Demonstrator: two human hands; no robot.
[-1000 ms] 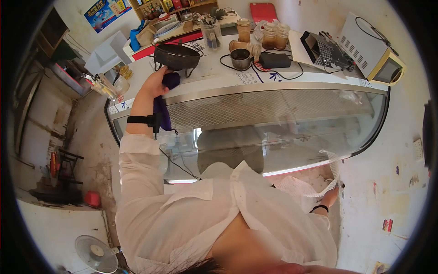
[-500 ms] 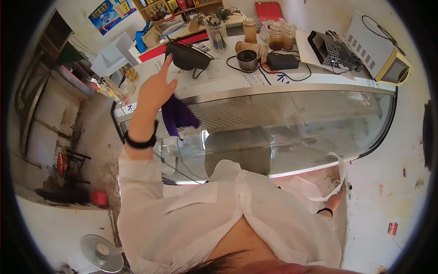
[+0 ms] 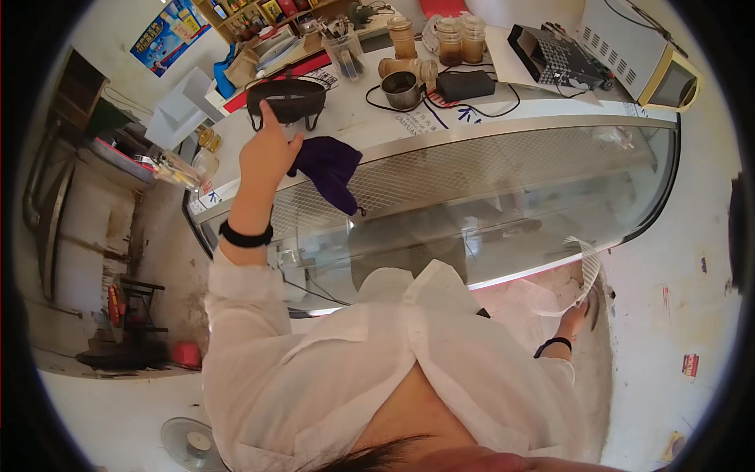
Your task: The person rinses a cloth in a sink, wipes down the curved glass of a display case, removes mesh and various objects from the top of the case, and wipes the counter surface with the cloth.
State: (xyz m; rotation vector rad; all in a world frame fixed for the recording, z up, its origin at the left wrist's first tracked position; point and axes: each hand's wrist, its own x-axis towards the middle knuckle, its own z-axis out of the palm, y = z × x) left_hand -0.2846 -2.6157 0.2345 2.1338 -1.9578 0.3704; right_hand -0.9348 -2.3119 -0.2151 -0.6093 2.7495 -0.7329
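My left hand (image 3: 263, 156) reaches over the counter, thumb and index finger stretched out and the other fingers hidden beneath. The index fingertip overlaps what looks like a pair of dark wraparound glasses (image 3: 287, 96) with bent arms. A purple cloth pouch (image 3: 334, 169) with a small cord hangs beside the thumb over the counter's front edge, seemingly gripped by the hidden fingers. Low at my side, my right hand (image 3: 576, 316) is closed on the end of a curved white mesh strip (image 3: 588, 267); its grip shows only partly.
The glass display counter (image 3: 519, 134) curves in front of me. On it stand glass jars (image 3: 450, 43), a metal cup (image 3: 402, 90), a black box (image 3: 465, 84) with cables, a pen holder (image 3: 346, 57) and a microwave-like appliance (image 3: 629, 51). A fan (image 3: 193, 442) stands lower left.
The dark glasses have turned more level and come nearer the index finger's line. The purple pouch has swung right. The view has shifted slightly; my right hand remains low with the strip.
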